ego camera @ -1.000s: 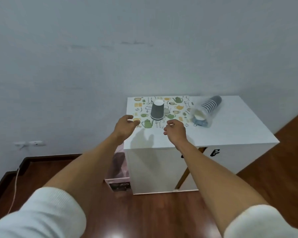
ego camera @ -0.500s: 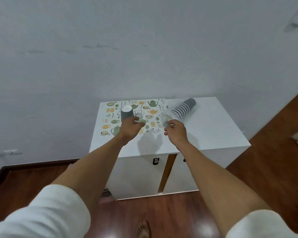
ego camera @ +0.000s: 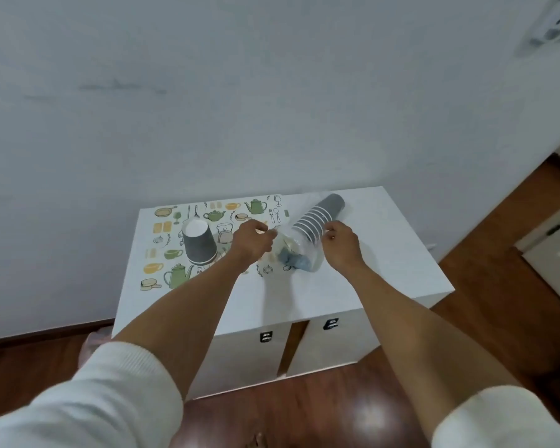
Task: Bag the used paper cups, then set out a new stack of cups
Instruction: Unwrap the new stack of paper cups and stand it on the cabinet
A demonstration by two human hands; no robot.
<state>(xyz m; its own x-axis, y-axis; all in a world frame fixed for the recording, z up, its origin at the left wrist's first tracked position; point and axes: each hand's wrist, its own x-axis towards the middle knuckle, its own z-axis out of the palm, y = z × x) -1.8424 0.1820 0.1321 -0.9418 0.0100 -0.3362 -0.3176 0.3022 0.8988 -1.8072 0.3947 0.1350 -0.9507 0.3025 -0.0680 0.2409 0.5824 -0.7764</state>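
I see glossy wood floor [ego camera: 304, 412] nearest, then white cabinet [ego camera: 385, 253]. My left hand [ego camera: 251, 242] and right hand [ego camera: 340, 242] both pinch clear crinkled plastic bag [ego camera: 299, 257] on cabinet top. Inside it, stack of grey paper cups [ego camera: 319, 216] lies tilted, white rims ringed. On printed mat [ego camera: 175, 253], 1 inverted grey cup stack [ego camera: 198, 242].

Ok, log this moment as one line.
left hand: pinching bag | right hand: gripping bag | sleeved cups: lying on cabinet
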